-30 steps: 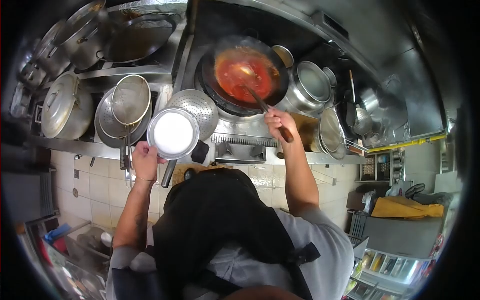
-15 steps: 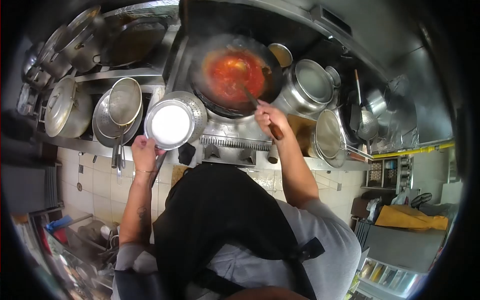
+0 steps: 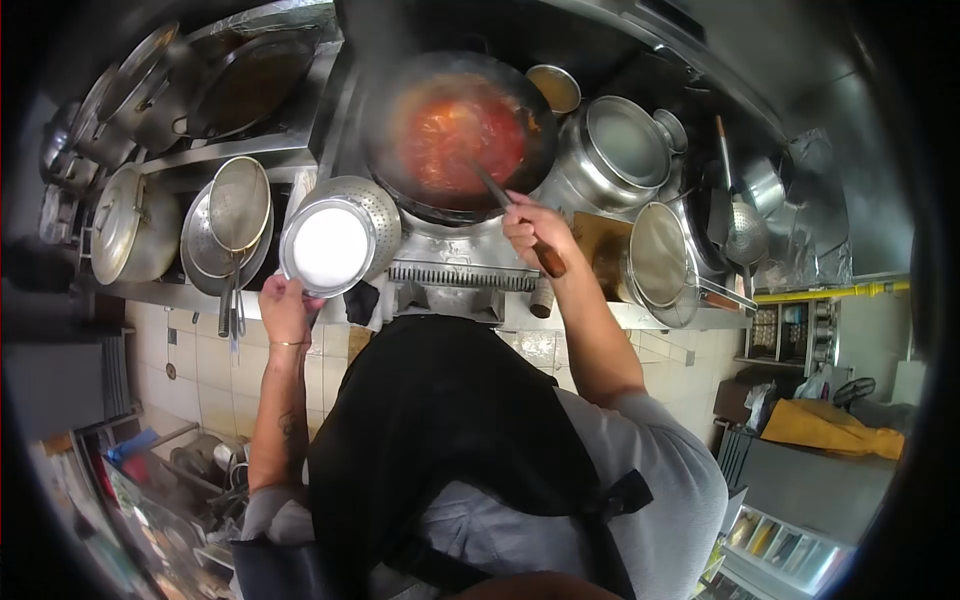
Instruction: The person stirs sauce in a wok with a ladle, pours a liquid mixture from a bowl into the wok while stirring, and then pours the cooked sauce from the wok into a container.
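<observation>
The left hand [image 3: 287,306] pinches the edge of a bowl [image 3: 369,262] of white contents, near a strainer [image 3: 383,212]; the right hand [image 3: 537,230] wraps a utensil [image 3: 489,184], its far end hidden in red sauce [image 3: 450,135] inside the wok [image 3: 540,155].

Metal bowl [image 3: 285,246] (white contents [image 3: 330,247]) left of wok [image 3: 540,155]; brown-handled utensil [image 3: 490,184] slanting into steaming red sauce [image 3: 455,140].

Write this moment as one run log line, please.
left hand: holds bowl, white contents | right hand: holds utensil | wok: red sauce, steaming
</observation>
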A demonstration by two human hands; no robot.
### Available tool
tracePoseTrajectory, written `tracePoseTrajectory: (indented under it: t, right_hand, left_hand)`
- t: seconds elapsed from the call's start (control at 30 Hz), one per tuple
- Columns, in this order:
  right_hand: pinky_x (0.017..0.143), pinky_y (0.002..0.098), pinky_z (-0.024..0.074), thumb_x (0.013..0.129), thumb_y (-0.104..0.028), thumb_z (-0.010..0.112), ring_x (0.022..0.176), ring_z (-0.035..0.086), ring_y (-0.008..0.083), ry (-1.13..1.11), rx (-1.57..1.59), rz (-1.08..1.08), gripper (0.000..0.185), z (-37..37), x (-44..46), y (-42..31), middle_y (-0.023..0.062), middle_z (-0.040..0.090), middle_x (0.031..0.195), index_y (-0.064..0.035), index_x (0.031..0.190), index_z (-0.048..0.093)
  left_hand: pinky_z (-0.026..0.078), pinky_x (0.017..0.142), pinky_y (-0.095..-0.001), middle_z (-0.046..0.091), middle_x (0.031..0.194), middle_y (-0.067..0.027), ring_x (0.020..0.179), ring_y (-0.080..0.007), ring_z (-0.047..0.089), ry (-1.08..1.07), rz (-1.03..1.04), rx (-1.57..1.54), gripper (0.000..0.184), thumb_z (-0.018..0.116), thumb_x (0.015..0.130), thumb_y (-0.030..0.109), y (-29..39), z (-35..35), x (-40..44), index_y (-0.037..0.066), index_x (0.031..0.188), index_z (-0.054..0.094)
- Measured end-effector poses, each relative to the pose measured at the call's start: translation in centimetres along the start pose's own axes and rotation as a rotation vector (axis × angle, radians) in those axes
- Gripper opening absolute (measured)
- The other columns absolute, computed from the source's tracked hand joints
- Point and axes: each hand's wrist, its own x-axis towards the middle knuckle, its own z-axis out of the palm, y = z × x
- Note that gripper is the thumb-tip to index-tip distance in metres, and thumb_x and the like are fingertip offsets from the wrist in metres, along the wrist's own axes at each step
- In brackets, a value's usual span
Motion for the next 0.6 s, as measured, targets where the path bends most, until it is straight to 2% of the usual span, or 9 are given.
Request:
tracePoseTrajectory:
  t: [0.13,0.27,0.33,0.37,0.43,0.47,0.5,0.57,0.6]
  right_hand:
    - [0.044,0.0334,0.0449,0.099,-0.005,0.054,0.053,0.054,0.0159,-0.051,-0.137,-0.097,0.065,-1.3,3.0,1.0,0.0112,0.06,0.082,-0.0096,0.158,0.028]
    - [0.048,0.0376,0.047,0.097,-0.007,0.054,0.052,0.056,0.0201,0.345,-0.694,-0.384,0.065,2.4,-1.1,5.0,0.0077,0.057,0.067,-0.0083,0.157,0.03]
    - [0.044,0.0325,0.0445,0.098,-0.007,0.054,0.051,0.053,0.0155,0.127,-0.095,0.001,0.061,3.7,-4.6,0.2,0.0056,0.054,0.067,-0.011,0.155,0.032]
    - [0.044,0.0325,0.0445,0.098,-0.007,0.054,0.051,0.053,0.0155,0.127,-0.093,0.001,0.061,2.6,-3.5,0.3,0.0056,0.054,0.067,-0.011,0.155,0.032]
    - [0.041,0.0249,0.0389,0.1,-0.007,0.054,0.05,0.047,0.0097,-0.435,0.891,0.252,0.054,-1.2,0.3,0.0,0.0012,0.048,0.065,-0.0126,0.15,0.036]
    - [0.04,0.019,0.0328,0.101,-0.006,0.054,0.049,0.041,0.0052,-0.361,0.995,0.323,0.043,-1.8,0.8,-1.7,-0.003,0.041,0.063,-0.0127,0.143,0.045]
    - [0.04,0.0233,0.0365,0.1,-0.006,0.054,0.049,0.045,0.008,-0.251,0.86,0.255,0.049,-2.2,1.5,-2.5,0.0011,0.049,0.068,-0.0121,0.148,0.042]
    - [0.041,0.0289,0.0401,0.099,-0.005,0.054,0.052,0.05,0.0125,-0.09,0.078,-0.021,0.06,-2.0,3.6,0.2,0.0059,0.055,0.074,-0.0115,0.155,0.034]
    - [0.041,0.0289,0.0401,0.099,-0.005,0.054,0.052,0.05,0.0125,-0.088,0.074,-0.026,0.06,-1.7,3.8,1.2,0.0059,0.055,0.074,-0.0115,0.155,0.034]
  left_hand:
    - [0.057,0.052,-0.0265,0.061,0.076,-0.0072,0.057,-0.0138,0.061,0.01,0.012,0.012,0.007,0.059,0.094,0.004,-0.4,-0.3,0.4,0.003,0.089,0.053]
    - [0.059,0.052,-0.0273,0.064,0.079,-0.0097,0.059,-0.0155,0.063,0.006,0.04,0.01,0.005,0.058,0.095,0.003,-1.0,-1.1,0.9,0.0,0.093,0.054]
    - [0.06,0.053,-0.0281,0.066,0.082,-0.0117,0.06,-0.0169,0.065,0.0,0.053,0.01,0.005,0.057,0.096,0.002,-1.0,-1.3,0.9,-0.002,0.096,0.055]
    - [0.06,0.053,-0.0283,0.066,0.082,-0.0115,0.061,-0.0167,0.065,-0.004,0.054,0.006,0.005,0.057,0.096,0.002,-0.8,-1.2,0.8,-0.002,0.096,0.055]
    - [0.06,0.053,-0.0285,0.066,0.082,-0.0113,0.061,-0.0164,0.065,-0.017,0.053,0.008,0.005,0.057,0.096,0.003,-0.7,-1.3,0.7,-0.002,0.095,0.055]
    - [0.061,0.053,-0.0286,0.065,0.083,-0.011,0.061,-0.0161,0.065,-0.019,0.045,0.014,0.005,0.057,0.096,0.003,-0.6,-1.4,0.8,-0.001,0.094,0.055]
    - [0.061,0.053,-0.0288,0.065,0.083,-0.0108,0.061,-0.0158,0.065,-0.022,0.039,0.015,0.006,0.057,0.097,0.003,-0.6,-1.4,1.0,-0.001,0.094,0.055]
    - [0.061,0.053,-0.0289,0.065,0.083,-0.0105,0.061,-0.0155,0.065,-0.015,0.035,0.015,0.006,0.057,0.096,0.003,-0.6,-1.3,1.1,-0.001,0.094,0.055]
    - [0.061,0.053,-0.029,0.064,0.082,-0.0103,0.061,-0.0151,0.065,0.003,0.033,0.015,0.005,0.057,0.096,0.003,-0.5,-1.3,1.2,-0.001,0.093,0.055]
